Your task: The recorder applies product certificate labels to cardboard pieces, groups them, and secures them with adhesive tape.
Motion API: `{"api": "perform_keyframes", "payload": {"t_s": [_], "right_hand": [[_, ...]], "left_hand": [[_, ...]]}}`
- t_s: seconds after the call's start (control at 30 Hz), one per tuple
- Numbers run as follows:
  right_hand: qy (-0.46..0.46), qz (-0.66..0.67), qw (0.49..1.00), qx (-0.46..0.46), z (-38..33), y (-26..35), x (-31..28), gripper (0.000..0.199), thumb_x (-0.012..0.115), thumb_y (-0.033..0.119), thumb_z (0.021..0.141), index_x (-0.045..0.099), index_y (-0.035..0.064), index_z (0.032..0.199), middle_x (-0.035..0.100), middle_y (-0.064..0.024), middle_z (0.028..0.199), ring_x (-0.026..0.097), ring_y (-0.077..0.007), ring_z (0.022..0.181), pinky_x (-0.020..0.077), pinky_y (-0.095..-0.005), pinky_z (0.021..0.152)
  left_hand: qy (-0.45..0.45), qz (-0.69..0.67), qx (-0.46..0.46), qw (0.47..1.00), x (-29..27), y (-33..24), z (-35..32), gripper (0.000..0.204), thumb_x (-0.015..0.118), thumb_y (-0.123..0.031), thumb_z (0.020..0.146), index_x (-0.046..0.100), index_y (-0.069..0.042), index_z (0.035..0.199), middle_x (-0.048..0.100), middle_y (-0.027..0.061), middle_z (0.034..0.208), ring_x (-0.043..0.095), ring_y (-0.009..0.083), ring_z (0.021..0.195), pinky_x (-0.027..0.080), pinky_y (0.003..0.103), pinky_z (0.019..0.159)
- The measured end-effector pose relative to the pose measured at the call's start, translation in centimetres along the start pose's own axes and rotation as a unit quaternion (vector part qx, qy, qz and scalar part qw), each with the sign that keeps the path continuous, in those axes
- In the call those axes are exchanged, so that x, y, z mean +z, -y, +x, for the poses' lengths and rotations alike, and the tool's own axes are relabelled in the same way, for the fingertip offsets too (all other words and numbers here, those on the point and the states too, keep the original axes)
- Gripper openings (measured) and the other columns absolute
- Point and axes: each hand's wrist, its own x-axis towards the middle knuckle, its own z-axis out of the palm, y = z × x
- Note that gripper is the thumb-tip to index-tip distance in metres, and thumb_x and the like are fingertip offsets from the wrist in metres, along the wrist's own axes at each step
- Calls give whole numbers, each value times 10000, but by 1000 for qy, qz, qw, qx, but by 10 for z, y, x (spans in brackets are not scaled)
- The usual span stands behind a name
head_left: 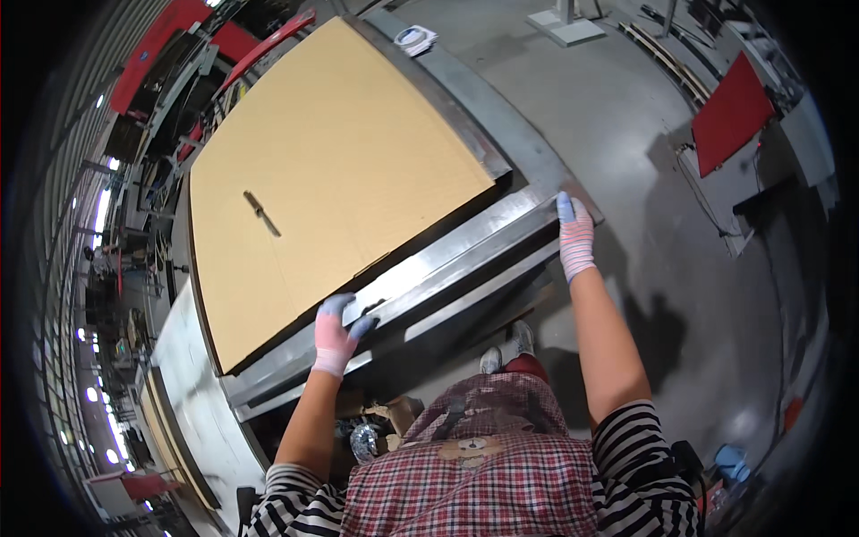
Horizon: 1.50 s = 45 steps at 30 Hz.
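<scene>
A broad tan cardboard sheet (331, 152) covers most of the metal-topped table (192, 358). Along its near edge runs a long, shiny metal strip (447, 259). My left hand (335, 338), in a pink and grey glove, is over the strip beside the cardboard's edge, with thumb and fingers apart. At the strip's right end, by the table corner, my right hand (575, 237) in a striped glove has its fingers closed on the edge; its palm side is hidden. A slim dark knife (261, 215) lies on the cardboard.
A roll of tape (413, 38) sits on papers at the table's far end. Below the near edge are crumpled scraps (365, 440). A red panel (729, 115) stands on a bench to the right, and a pale board (174, 430) stands at lower left.
</scene>
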Motion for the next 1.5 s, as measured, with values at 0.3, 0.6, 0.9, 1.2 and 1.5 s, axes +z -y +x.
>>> {"api": "perform_keyframes", "payload": {"t_s": [0.3, 0.6, 0.9, 1.2, 1.5], "right_hand": [[-5, 59, 997, 42, -5, 9, 18, 492, 584, 453, 965, 619, -35, 917, 611, -60, 867, 478, -175, 825, 422, -335, 825], [-59, -67, 995, 38, 18, 16, 47, 604, 523, 488, 981, 624, -88, 1134, 659, -185, 1138, 589, -279, 1019, 439, -378, 949], [-108, 245, 955, 126, 36, -2, 80, 546, 602, 370, 963, 519, -41, 1313, 575, -138, 1304, 578, -282, 1140, 453, -430, 1023], [-153, 251, 935, 197, 19, 21, 113, 622, 573, 437, 959, 467, 18, 1407, 529, -141, 1397, 522, -325, 1233, 382, -456, 1092], [-132, 267, 918, 262, 11, 1, 136, 701, 424, 541, 978, 443, 10, 1434, 499, -147, 1440, 487, -280, 1296, 351, -486, 1113]], "left_hand": [[122, 254, -276, 919, -76, 173, -150, 760, 933, -356, 533, 607, -136, 1184, 641, 134, 1103, 573, 331, 1092, 455, 437, 948], [-399, -58, -537, 741, -71, 349, -298, 782, 432, 127, 665, 371, 50, 1441, 483, 217, 1414, 465, 332, 1302, 295, 366, 1151], [-580, -412, -448, 542, -85, 445, -258, 513, 506, -370, 989, 531, 18, 1323, 564, 163, 1333, 565, 302, 1180, 467, 441, 1004], [-591, -637, -436, 233, -94, 540, -258, 598, 459, -455, 989, 493, -33, 1411, 465, 153, 1474, 426, 328, 1344, 300, 459, 1153], [-574, -536, -456, 419, -84, 577, -302, 539, 453, -427, 1002, 523, -57, 1387, 526, 122, 1423, 500, 283, 1276, 357, 426, 1107]]}}
